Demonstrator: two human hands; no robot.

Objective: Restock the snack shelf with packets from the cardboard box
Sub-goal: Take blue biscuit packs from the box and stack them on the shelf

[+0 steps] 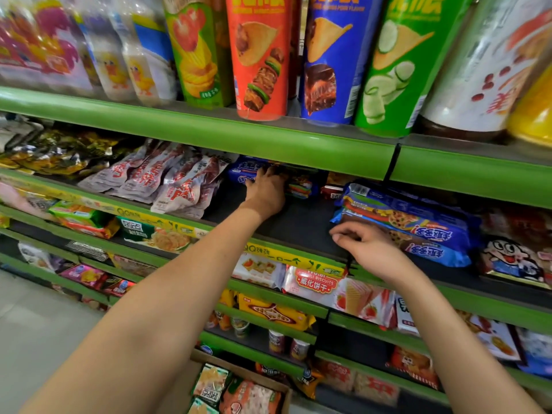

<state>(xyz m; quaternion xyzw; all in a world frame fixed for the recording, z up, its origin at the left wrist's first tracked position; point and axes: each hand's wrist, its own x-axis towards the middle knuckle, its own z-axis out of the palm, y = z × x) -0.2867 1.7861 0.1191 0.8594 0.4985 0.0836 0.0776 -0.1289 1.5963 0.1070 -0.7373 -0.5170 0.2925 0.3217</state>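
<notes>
Cardboard box sat on floor below the shelving, packets inside. Left hand reached deep to the snack shelf back, fingers on a blue packet; grip unclear. Right hand hovered at shelf front edge, fingers loosely curled, holding nothing, beside stacked blue biscuit packs. Chip tubes stood on upper shelf.
</notes>
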